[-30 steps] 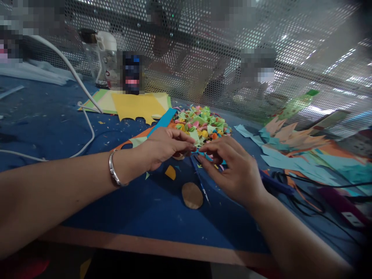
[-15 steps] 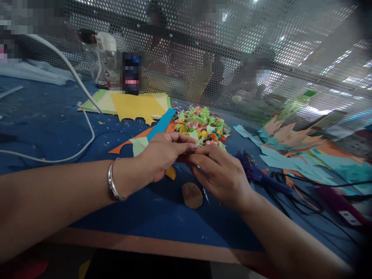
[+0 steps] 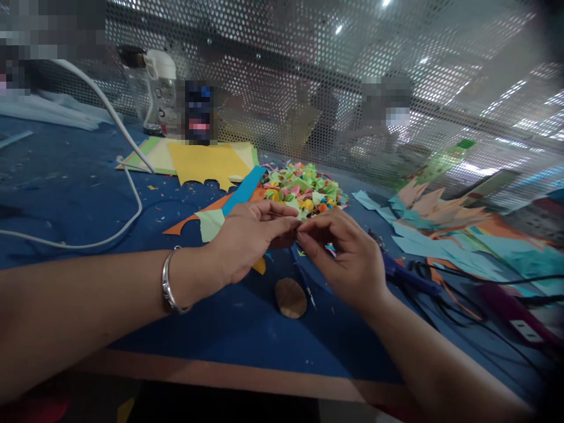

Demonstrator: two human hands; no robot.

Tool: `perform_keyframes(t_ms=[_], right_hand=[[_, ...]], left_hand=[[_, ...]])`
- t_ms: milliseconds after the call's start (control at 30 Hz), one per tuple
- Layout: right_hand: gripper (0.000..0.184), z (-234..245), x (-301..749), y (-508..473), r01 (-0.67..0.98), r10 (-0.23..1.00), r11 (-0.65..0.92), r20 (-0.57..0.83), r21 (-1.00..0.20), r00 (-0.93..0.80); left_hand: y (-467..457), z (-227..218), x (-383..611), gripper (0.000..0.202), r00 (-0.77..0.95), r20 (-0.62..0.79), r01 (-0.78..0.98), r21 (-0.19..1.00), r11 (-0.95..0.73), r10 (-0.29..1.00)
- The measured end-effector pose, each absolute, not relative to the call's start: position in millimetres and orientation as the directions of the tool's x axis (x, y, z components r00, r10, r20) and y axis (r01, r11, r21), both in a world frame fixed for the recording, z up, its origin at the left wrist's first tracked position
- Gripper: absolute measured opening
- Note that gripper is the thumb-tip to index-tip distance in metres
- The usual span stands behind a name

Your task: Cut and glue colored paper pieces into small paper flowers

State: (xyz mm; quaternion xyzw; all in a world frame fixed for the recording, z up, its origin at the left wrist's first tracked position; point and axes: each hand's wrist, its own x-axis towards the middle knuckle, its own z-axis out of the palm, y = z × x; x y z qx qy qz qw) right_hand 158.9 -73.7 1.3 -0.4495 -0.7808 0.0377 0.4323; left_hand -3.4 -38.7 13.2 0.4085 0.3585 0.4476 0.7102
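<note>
My left hand (image 3: 247,238), with a silver bangle on its wrist, is raised over the blue table, thumb and fingers pinched together. My right hand (image 3: 352,255) meets it fingertip to fingertip, thumb and forefinger closed. Whatever they hold between them is too small and hidden to name. Below the hands lie a brown oval disc (image 3: 291,298) and a slim blue pen-like tool (image 3: 304,276). Just beyond the fingertips rises a heap of small coloured paper pieces (image 3: 304,185). Beside my left hand are a blue paper strip (image 3: 244,189), pale green paper (image 3: 210,224) and orange paper (image 3: 180,224).
Yellow paper (image 3: 207,161) with cut-out edges lies on other sheets at the back. A phone (image 3: 199,111) and bottles (image 3: 163,94) stand by the mesh screen. A white cable (image 3: 136,214) crosses the left; a blue glue gun (image 3: 409,276) and purple power strip (image 3: 513,317) lie right.
My right hand has turned and its fingers have curled, with the thumb now showing below the forefinger. More of the blue pen-like tool is uncovered. My left hand stays nearly in place.
</note>
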Motion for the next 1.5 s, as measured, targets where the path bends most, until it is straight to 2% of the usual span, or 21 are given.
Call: perform_keyframes(t_ms=[233, 500, 633, 833, 1033, 1267, 1500], right_hand=[[0.001, -1, 163, -74, 0.664, 0.773, 0.546, 0.613, -0.51, -0.164], [0.002, -1, 161, -76, 0.628, 0.762, 0.581, 0.617, -0.517, -0.197], [0.001, -2, 161, -75, 0.623, 0.775, 0.569, 0.603, -0.537, -0.188], [0.006, 0, 162, -73, 0.618, 0.835, 0.491, 0.534, -0.614, -0.133], [0.011, 3, 162, -71, 0.569, 0.894, 0.418, 0.433, -0.708, -0.118], [0.012, 4, 162, -70, 0.437, 0.937, 0.345, 0.332, -0.83, -0.109], [0.014, 1, 162, -70, 0.369, 0.95, 0.309, 0.302, -0.876, -0.079]], left_hand=[[-39, 16, -5, 0.011, 0.379, -0.149, -0.358, 0.887, 0.293, 0.913], [-37, 13, -6, 0.023, 0.377, -0.137, -0.31, 0.913, 0.264, 0.916], [-36, 9, -7, 0.026, 0.386, -0.058, -0.278, 0.944, 0.177, 0.921], [-33, 3, -10, 0.036, 0.443, 0.042, -0.126, 0.992, 0.016, 0.896], [-33, 0, -15, 0.041, 0.497, 0.191, -0.018, 0.978, -0.21, 0.846], [-34, 2, -15, 0.041, 0.497, 0.209, 0.008, 0.969, -0.246, 0.842], [-34, 1, -16, 0.042, 0.502, 0.183, 0.046, 0.97, -0.237, 0.845]])
